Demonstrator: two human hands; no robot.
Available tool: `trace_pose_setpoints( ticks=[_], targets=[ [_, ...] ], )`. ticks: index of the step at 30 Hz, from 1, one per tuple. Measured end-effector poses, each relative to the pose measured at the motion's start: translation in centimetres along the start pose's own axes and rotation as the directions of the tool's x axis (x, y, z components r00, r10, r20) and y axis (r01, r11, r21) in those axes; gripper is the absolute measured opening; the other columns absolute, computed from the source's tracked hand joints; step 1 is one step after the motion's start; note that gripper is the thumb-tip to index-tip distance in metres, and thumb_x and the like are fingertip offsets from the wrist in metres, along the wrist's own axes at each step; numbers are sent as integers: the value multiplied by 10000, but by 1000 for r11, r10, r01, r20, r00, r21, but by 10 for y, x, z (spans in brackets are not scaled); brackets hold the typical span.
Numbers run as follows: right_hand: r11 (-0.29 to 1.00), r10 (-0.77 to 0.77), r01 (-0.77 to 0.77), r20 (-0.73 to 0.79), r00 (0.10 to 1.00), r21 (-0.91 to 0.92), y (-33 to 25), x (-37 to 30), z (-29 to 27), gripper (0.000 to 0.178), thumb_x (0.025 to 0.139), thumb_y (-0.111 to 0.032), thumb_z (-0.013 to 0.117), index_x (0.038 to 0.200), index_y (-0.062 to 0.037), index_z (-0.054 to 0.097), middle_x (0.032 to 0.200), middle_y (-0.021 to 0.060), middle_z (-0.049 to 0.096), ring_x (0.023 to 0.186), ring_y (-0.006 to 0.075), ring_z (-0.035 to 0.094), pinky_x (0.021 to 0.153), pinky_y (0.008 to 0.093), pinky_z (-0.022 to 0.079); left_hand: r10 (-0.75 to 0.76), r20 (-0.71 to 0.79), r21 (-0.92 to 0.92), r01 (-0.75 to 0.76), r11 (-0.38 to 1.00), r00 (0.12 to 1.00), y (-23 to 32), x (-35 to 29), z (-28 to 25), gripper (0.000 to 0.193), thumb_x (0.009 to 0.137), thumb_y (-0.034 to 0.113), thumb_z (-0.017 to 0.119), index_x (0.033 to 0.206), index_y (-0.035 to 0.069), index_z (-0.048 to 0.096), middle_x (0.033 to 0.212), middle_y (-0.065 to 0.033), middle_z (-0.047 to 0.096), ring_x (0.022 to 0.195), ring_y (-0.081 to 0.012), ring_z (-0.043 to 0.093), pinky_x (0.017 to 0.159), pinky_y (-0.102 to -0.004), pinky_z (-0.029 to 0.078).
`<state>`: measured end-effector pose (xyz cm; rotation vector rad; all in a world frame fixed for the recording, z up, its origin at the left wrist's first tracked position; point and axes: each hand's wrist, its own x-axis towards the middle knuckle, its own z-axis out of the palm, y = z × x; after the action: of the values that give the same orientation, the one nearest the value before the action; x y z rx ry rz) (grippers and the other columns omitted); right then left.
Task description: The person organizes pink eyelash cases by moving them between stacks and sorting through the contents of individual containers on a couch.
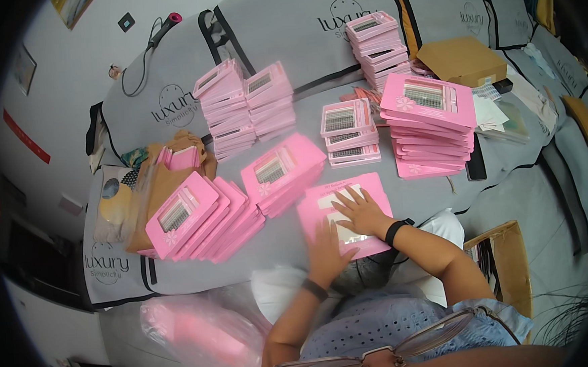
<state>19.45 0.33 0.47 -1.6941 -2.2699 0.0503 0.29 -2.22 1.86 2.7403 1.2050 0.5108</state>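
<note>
A flat pink card [315, 206] with pale window areas lies in front of me at the sofa's front edge, over my lap. My right hand [363, 217] rests flat on its upper part, with the fingers spread. On its lower left part lies my left hand [328, 252], fingers stretched out and thumb apart. Left of the card is a leaning stack of pink cards [283, 171] whose top window shows rows of dark false lashes. Behind stand small pink lash cases [347, 118]; a taller stack of pink lash cards [427, 101] rises to the right.
More pink cards [188, 213] fan out at left beside a brown bag [149, 209]. Piles of lash cases [225, 107] stand at the back. A cardboard box [461, 62], a dark phone [475, 159] and a clear plastic bag [202, 337] on the floor are around me.
</note>
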Motion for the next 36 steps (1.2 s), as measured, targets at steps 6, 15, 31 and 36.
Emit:
trace_pose_setpoints(
  ticks=[6, 15, 31, 36],
  targets=[
    [999, 44, -42, 123, 991, -19, -5, -7, -31, 740, 865, -523, 499, 1387, -25, 337, 1496, 130, 236, 1393, 344, 168, 1093, 544, 170, 69, 94, -5, -68, 998, 993, 2, 0, -5, 1079, 663, 612, 667, 1361, -116, 283, 1450, -295, 218, 1365, -429, 185, 1027, -647, 172],
    [986, -143, 155, 146, 979, -69, -24, -77, -46, 847, 703, -404, 700, 1315, 80, 369, 1427, 248, 291, 1348, 376, 253, 1078, 487, 250, 125, 141, -11, -124, 992, 982, -7, 3, -13, 1111, 587, 507, 764, 1352, -126, 267, 1419, -339, 232, 1339, -464, 217, 1065, -575, 203],
    [915, -329, 337, 73, 941, -222, -20, -78, -35, 590, 787, -245, 608, 1245, 88, 440, 1356, 244, 402, 1315, 373, 328, 1075, 463, 277, 194, 77, -84, -187, 979, 978, -11, 0, -26, 759, 734, 415, 677, 1355, 64, 418, 1391, -296, 330, 1295, -441, 317, 1057, -515, 274],
    [964, -256, 250, 61, 965, 93, -19, -56, -47, 567, 771, -182, 623, 1233, 91, 440, 1342, 265, 406, 1278, 384, 371, 1059, 460, 300, 181, 13, -70, -179, 981, 983, -17, 6, -19, 687, 798, 366, 622, 1343, 9, 406, 1387, -288, 342, 1293, -438, 321, 1051, -505, 285]
  ],
)
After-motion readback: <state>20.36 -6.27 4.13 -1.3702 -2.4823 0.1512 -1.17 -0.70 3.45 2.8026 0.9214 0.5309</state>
